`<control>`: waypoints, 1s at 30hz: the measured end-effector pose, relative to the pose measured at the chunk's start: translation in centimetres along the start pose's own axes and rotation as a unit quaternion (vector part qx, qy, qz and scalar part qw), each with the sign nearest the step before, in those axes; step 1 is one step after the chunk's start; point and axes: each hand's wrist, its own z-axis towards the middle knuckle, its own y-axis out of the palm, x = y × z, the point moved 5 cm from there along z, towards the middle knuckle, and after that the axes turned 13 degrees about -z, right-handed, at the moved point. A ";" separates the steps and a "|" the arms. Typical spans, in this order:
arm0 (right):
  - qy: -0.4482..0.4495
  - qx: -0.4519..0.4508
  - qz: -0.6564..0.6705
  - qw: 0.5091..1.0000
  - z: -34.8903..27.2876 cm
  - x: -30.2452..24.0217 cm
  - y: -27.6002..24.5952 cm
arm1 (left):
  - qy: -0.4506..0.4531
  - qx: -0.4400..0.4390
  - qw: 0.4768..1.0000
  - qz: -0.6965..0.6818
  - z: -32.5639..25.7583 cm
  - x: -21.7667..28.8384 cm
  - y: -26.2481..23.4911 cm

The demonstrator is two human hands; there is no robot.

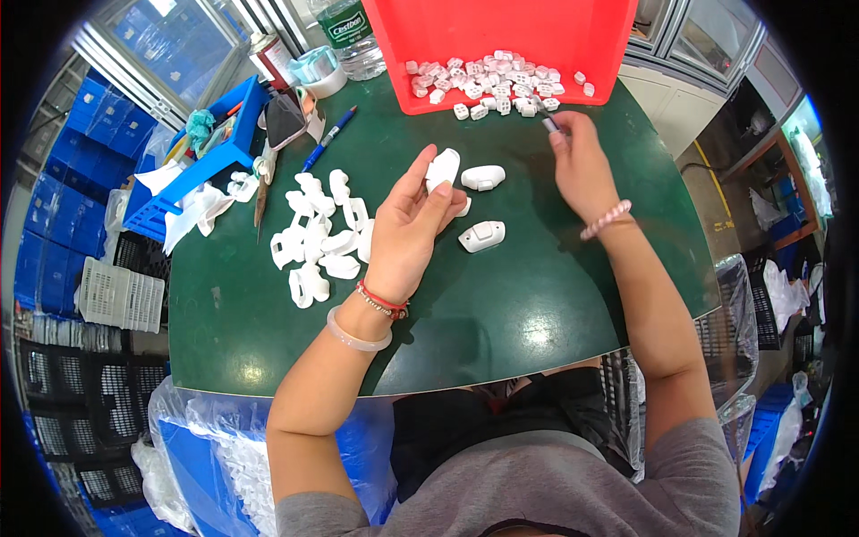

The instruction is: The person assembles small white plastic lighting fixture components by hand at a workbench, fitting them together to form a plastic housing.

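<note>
My left hand (404,234) is closed on a white plastic housing (443,166), pinched between thumb and fingers above the table. Out to the right, my right hand (583,170) grips a slim tool with a dark tip (548,121); its exact kind is hard to make out. The tool's tip reaches the small white blocks with holes (501,80) at the front of a tilted red bin (501,27). Two finished-looking white housings (483,236) lie just right of my left hand, and another white piece is partly hidden behind its fingers. A pile of white housings (315,234) lies to its left.
On the green table (501,304), a blue pen (329,139) and scissors-like blade (260,208) lie near a blue tray (199,161) of odds and ends. Behind stand a spray can (273,61), a tape roll (324,80) and a water bottle (351,40).
</note>
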 end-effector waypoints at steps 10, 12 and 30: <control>-0.247 -0.011 0.021 0.969 -3.4 -7.0 -0.8 | 0.084 0.013 0.986 0.141 -0.3 1.2 0.6; -0.259 -0.004 -0.001 0.966 -3.3 -7.0 -0.8 | 0.091 0.009 0.988 0.122 -0.4 1.3 0.6; -0.251 -0.003 -0.033 0.967 -3.6 -7.3 -0.8 | 0.133 -0.012 0.988 0.079 -0.6 1.8 1.0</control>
